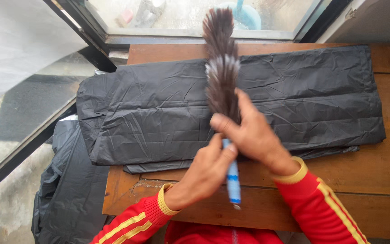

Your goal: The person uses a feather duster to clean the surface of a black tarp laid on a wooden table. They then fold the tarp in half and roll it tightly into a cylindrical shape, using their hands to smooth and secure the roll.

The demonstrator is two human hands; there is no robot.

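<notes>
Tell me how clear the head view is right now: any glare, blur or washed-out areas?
Head view: soft daylight, no hard shadows; the window behind is washed out; the feather duster tip looks slightly blurred; both hands, left and right, and the black plastic bags are sharp.

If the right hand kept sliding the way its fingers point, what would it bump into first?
The right hand points up the feather duster, so it would probably meet the brown and white feathers first. Beyond them lie the black plastic bags, though depth is hard to judge.
</notes>
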